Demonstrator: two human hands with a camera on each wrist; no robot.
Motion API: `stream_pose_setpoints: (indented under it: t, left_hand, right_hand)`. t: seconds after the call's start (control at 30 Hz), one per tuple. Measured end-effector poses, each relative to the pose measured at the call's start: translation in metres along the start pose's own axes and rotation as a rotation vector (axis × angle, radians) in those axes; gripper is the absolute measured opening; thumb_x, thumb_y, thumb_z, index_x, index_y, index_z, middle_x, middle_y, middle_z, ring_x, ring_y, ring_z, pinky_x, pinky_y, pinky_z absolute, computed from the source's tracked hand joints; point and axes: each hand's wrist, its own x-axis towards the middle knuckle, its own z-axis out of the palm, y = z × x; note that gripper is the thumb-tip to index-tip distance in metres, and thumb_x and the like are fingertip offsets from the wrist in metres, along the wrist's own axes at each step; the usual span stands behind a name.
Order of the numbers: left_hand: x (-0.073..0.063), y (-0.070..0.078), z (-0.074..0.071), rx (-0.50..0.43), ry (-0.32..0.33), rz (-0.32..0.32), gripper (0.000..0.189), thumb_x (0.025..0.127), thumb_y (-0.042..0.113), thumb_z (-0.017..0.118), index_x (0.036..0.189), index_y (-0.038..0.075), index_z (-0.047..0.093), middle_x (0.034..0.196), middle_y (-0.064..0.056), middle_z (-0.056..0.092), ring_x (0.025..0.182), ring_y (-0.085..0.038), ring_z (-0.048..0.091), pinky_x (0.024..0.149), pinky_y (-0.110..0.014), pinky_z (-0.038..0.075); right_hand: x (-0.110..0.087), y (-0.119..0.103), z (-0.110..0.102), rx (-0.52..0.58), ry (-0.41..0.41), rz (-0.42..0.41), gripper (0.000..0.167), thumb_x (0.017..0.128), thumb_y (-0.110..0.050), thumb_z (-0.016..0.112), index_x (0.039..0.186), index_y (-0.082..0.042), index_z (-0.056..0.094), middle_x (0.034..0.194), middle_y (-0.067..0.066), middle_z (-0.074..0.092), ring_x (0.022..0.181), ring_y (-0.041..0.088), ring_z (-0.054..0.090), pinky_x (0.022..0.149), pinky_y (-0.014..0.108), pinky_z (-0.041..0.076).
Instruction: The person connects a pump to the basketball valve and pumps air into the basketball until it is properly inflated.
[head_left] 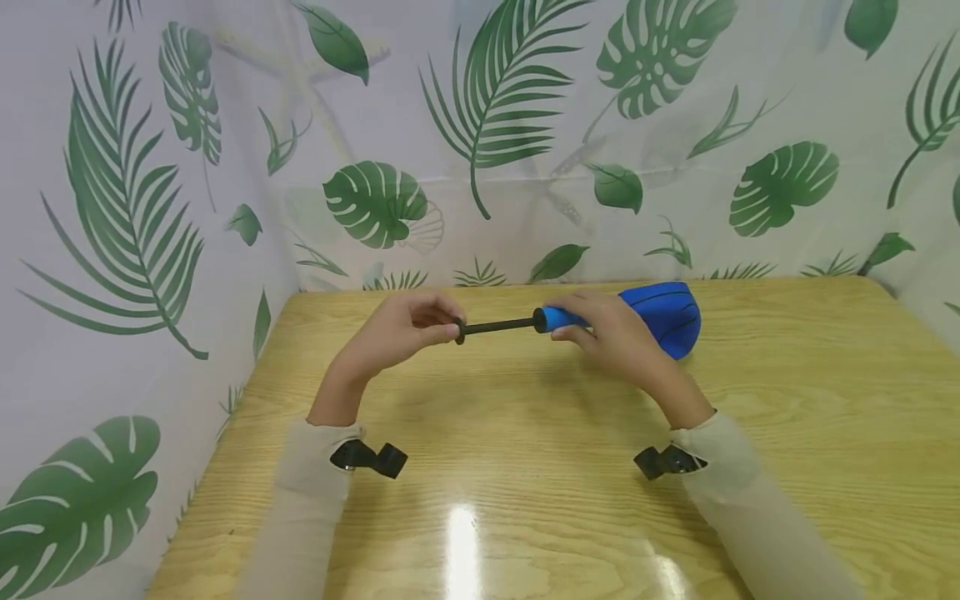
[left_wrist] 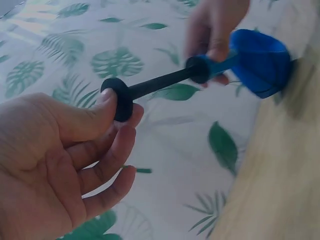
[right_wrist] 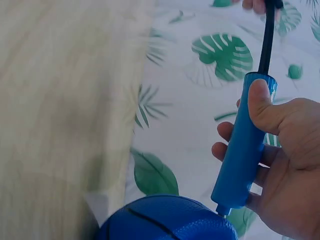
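Note:
A hand pump with a blue barrel is stretched between my two hands, its black plunger rod pulled well out. My left hand pinches the black disc-shaped handle between thumb and forefinger, its other fingers loosely bent. Around the barrel curl the fingers of my right hand, with the thumb along its side near the rod end. A blue ball with black lines sits beyond the right hand. It looks dented and underinflated. In the right wrist view the pump's thin tip meets the ball; how deep it goes is hidden.
Beneath the hands lies a pale wood-grain table. A white cloth with green leaf prints hangs behind it and along both sides. Small black devices are strapped at both sleeve cuffs.

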Motion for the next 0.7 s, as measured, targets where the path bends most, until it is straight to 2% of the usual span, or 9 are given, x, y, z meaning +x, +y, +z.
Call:
stream_pose_setpoints:
  t: [0.13, 0.27, 0.43, 0.57, 0.7]
  left_hand:
    - [-0.004, 0.001, -0.01, 0.018, 0.012, -0.012, 0.01, 0.097, 0.003, 0.067, 0.107, 0.001, 0.071, 0.1, -0.014, 0.073, 0.093, -0.028, 0.071, 0.084, -0.034, 0.057]
    - [-0.001, -0.001, -0.007, 0.054, 0.017, -0.005, 0.008, 0.097, 0.001, 0.066, 0.104, 0.001, 0.071, 0.098, -0.014, 0.072, 0.089, -0.025, 0.07, 0.081, -0.035, 0.057]
    - [0.003, -0.007, 0.006, 0.049, 0.021, 0.004, 0.008, 0.096, -0.003, 0.065, 0.102, 0.0, 0.069, 0.096, -0.015, 0.071, 0.085, -0.024, 0.069, 0.079, -0.036, 0.057]
    - [0.008, -0.009, 0.02, 0.036, 0.007, -0.014, 0.008, 0.096, -0.005, 0.064, 0.101, 0.0, 0.068, 0.095, -0.015, 0.071, 0.083, -0.024, 0.069, 0.077, -0.035, 0.057]
    - [0.014, -0.011, 0.033, 0.022, -0.014, -0.014, 0.008, 0.097, -0.005, 0.063, 0.101, 0.0, 0.067, 0.096, -0.016, 0.071, 0.081, -0.022, 0.068, 0.078, -0.044, 0.059]
  right_hand:
    - [0.0, 0.006, -0.004, -0.005, 0.0, 0.006, 0.044, 0.096, -0.022, 0.071, 0.136, -0.006, 0.064, 0.126, 0.015, 0.068, 0.115, 0.035, 0.065, 0.097, 0.052, 0.052]
    - [0.001, 0.006, 0.0, -0.023, 0.017, -0.017, 0.044, 0.095, -0.021, 0.072, 0.135, -0.005, 0.064, 0.126, 0.018, 0.068, 0.114, 0.037, 0.066, 0.096, 0.053, 0.053]
    - [0.001, -0.002, 0.01, -0.075, 0.048, -0.068, 0.043, 0.091, -0.018, 0.075, 0.13, -0.002, 0.067, 0.116, 0.019, 0.07, 0.108, 0.038, 0.066, 0.093, 0.053, 0.053]
    - [0.001, -0.013, 0.018, -0.087, 0.044, -0.098, 0.041, 0.091, -0.019, 0.076, 0.127, -0.002, 0.068, 0.11, 0.017, 0.071, 0.101, 0.034, 0.068, 0.088, 0.048, 0.055]
    - [-0.001, -0.022, 0.025, -0.072, 0.015, -0.109, 0.04, 0.092, -0.02, 0.075, 0.128, -0.003, 0.067, 0.106, 0.014, 0.07, 0.093, 0.03, 0.067, 0.082, 0.044, 0.056]
